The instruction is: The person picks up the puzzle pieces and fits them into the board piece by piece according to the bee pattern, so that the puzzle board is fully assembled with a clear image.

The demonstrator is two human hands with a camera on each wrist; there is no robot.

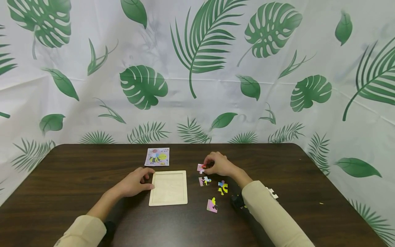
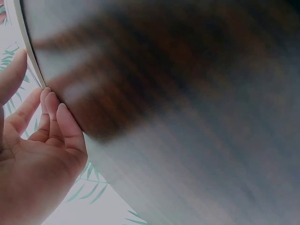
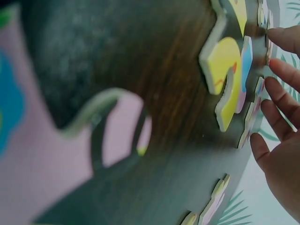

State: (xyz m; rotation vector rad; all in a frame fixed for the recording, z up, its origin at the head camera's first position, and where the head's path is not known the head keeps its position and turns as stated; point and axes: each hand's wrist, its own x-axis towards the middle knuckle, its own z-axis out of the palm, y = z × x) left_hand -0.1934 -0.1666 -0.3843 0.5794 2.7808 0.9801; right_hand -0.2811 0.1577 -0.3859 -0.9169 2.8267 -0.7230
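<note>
My left hand (image 1: 135, 181) rests against the left side of a square wooden puzzle tray (image 1: 184, 188); thumb and index finger touch its edge. In the left wrist view the fingertips of the left hand (image 2: 44, 150) meet the tray's thin rim (image 2: 29, 44). My right hand (image 1: 220, 164) pinches a pink jigsaw piece with a red patch (image 1: 200, 168), low at the table. Just nearer lie a pink, blue and yellow piece (image 1: 202, 181), a blue and yellow piece (image 1: 223, 188) and a pink and yellow piece (image 1: 211, 206). Finger ends of the right hand (image 3: 286, 126) show in the right wrist view.
A printed bee picture card (image 1: 157, 157) lies behind the tray on the dark wooden table (image 1: 92, 171). Partly behind the right sleeve (image 1: 271, 212) is a pale piece (image 1: 272, 193). A leaf-patterned cloth (image 1: 197, 103) hangs behind the table.
</note>
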